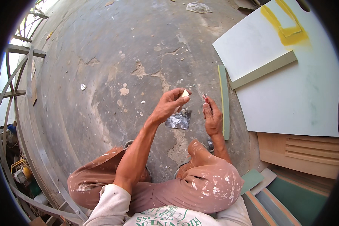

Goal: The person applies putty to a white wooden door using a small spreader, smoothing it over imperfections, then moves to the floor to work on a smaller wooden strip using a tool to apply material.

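Note:
Between the thumb and fingers of my left hand (168, 104) is a small pale-yellow, wedge-shaped piece (185, 93). My right hand (213, 119) is closed around a small red-handled tool (206, 99). Its far end looks thin and whitish, and I cannot make out its exact kind. The two hands are apart, with the tool's tip a short way right of the yellow piece. Below them on the floor lies a dark square plate (179, 121) smeared with white paste, partly covered by my left hand.
A narrow green strip with a yellow edge (225, 105) lies right of my right hand. Beyond it is a large white panel (286, 101) with yellow paint, bearing a green bar (265, 69). Wooden boards (275, 150) lie at lower right. Curved metal framework (30, 86) stands left.

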Tool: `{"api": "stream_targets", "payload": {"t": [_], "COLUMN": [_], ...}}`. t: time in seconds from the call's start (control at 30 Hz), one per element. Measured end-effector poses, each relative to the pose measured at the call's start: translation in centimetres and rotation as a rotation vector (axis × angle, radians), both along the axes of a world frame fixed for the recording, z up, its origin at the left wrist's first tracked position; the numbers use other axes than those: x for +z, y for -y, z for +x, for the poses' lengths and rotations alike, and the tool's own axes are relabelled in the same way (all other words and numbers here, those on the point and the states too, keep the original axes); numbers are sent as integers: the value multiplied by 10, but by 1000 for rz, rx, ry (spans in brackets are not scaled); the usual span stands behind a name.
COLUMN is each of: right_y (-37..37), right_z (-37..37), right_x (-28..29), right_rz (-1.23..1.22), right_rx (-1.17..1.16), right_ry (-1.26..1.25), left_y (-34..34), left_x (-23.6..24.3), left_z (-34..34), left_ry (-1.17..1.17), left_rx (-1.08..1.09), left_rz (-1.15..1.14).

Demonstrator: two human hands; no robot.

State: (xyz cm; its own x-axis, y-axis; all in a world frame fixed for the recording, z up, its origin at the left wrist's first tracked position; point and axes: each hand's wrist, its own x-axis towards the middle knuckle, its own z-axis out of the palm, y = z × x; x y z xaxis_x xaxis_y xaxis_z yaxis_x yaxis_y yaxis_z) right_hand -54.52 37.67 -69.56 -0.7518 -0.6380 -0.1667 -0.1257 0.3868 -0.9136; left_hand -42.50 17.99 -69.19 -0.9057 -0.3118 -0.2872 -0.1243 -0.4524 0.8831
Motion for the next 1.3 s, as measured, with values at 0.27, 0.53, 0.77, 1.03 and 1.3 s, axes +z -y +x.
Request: {"api": "stream_targets", "payload": {"t": [0.27,0.53,0.77,1.03,1.3], "right_y": [-1,-71,-137,-78,-163], "right_z": [-1,-13,-30,20,71], "right_x": [32,-47,-81,-73,-69], "right_rz": [-88,296,634,398,538], "right_rx": [84,-219,-237,66,-66], "right_ry": [-170,-331,-502,-647,-535], "left_y": [-11,5,6,5,29], "left_x": [0,-27,-41,-34,-40], "left_z": [-6,2,4,7,23], "left_ry": [-37,92,207,176,118], "left_rx": [32,183,278,239,198], "left_rz": [-233,-88,179,246,355]}}
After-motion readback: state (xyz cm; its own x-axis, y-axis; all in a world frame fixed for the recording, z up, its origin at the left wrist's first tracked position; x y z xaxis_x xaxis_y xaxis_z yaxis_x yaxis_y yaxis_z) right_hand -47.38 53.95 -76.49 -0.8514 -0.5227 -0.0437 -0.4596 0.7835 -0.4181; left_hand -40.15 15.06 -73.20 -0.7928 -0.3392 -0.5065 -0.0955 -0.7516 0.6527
